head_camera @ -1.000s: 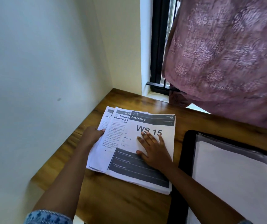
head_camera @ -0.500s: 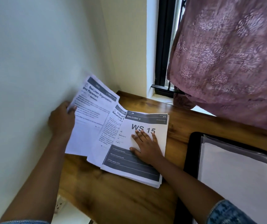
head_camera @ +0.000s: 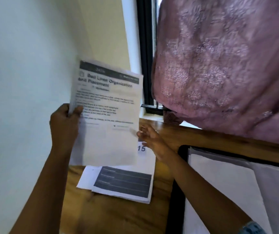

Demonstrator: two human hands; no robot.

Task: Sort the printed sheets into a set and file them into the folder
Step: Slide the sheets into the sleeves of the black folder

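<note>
The left hand holds a printed sheet up over the wooden table.
Its fingers curl round the sheet's left edge, with the thumb on the front. The right hand has its fingers spread out, just beside the sheet's right edge. A stack of sheets lies flat on the table below. A black folder lies open to the right, near the stack. A pink curtain hangs above.

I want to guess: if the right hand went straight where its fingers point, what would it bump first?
Probably the lifted sheet in the left hand; the right hand looks close to its right edge.
</note>
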